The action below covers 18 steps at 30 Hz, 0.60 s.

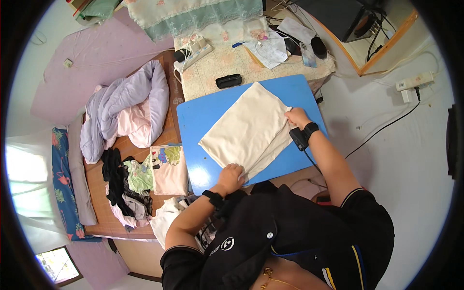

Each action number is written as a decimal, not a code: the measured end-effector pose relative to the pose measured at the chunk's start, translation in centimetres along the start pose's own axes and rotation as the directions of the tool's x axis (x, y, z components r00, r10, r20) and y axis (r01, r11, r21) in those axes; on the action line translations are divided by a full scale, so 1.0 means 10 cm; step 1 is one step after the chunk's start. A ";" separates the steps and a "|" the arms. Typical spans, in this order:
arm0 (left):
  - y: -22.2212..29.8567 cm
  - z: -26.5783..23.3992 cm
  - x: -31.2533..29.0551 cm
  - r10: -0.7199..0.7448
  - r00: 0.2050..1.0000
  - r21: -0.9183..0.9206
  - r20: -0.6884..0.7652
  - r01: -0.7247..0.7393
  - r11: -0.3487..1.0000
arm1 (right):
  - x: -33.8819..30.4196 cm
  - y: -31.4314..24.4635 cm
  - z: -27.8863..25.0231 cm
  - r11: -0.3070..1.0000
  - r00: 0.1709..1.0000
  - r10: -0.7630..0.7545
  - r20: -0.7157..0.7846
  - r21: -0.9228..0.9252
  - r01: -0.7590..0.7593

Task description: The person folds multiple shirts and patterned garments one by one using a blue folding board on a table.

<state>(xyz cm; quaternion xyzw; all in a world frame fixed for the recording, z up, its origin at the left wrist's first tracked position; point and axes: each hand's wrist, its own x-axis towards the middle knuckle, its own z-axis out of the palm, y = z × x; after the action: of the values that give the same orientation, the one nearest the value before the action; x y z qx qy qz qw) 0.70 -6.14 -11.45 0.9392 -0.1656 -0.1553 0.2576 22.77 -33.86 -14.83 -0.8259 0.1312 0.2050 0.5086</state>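
A cream-coloured piece of cloth (246,126) lies folded and mostly flat, slantwise across a blue tabletop (194,118). Along its right side, a second layer shows under the top one, with creases running down to the near edge. My right hand (298,117) is closed on the cloth's right corner, fingers pinching the fabric. At the near edge, my left hand (230,179) has its fingers curled over the cloth's border and grips it. Whether the cloth is a garment cannot be told from here. Both wrists wear black straps, and a small black box sits by the right one.
Left of the table, a bed (94,193) holds a lilac quilt (116,111), a folded pink printed garment (169,171) and a pile of dark clothes (116,183). Behind, a cloth-covered surface carries a black tray (228,81), papers and cables. A power strip (414,81) hangs at right.
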 end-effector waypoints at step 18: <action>0.00 0.25 -0.35 -0.220 0.975 -0.314 0.019 0.215 0.925 | -0.61 0.35 -0.22 0.928 0.968 0.160 0.194 0.306 -0.214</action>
<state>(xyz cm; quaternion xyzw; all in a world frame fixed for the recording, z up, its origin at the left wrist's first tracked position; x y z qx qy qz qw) -3.37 -5.83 -12.83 0.9000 -0.0316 -0.1993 0.3864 16.38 -37.37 -13.78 -0.6946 0.1988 0.2961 0.6247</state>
